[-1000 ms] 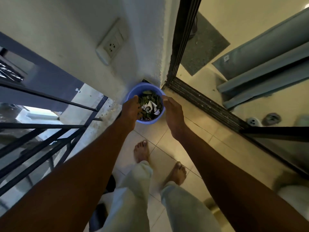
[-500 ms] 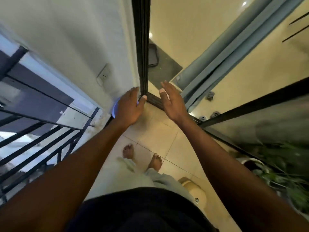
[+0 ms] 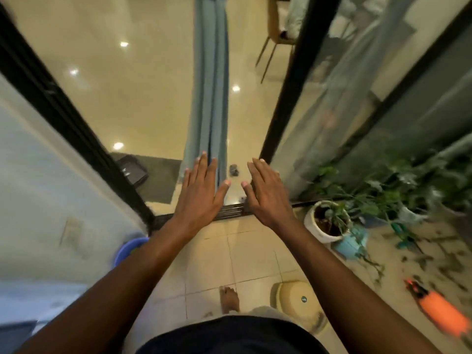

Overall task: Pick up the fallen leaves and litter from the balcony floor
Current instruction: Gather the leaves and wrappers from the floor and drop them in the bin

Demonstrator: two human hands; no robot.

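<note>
My left hand (image 3: 200, 194) and my right hand (image 3: 268, 194) are both stretched out flat in front of me, palms down, fingers apart, holding nothing. They hover above the black sliding-door track (image 3: 231, 212). The blue bucket (image 3: 127, 251) stands on the balcony floor at the lower left by the wall, mostly hidden behind my left forearm. Dark bits of leaf debris (image 3: 439, 261) lie scattered on the floor at the right, blurred.
A white pot with a plant (image 3: 325, 222) stands right of the doorway, more green plants (image 3: 398, 190) behind it. A cream round object (image 3: 297, 301) and an orange sprayer (image 3: 439, 309) lie on the tiles. My bare foot (image 3: 229, 298) is on the floor.
Both hands let go of the blue bucket and lifted away, opening flat. The view swung up and right from the bucket in the corner toward the doorway and plants.
</note>
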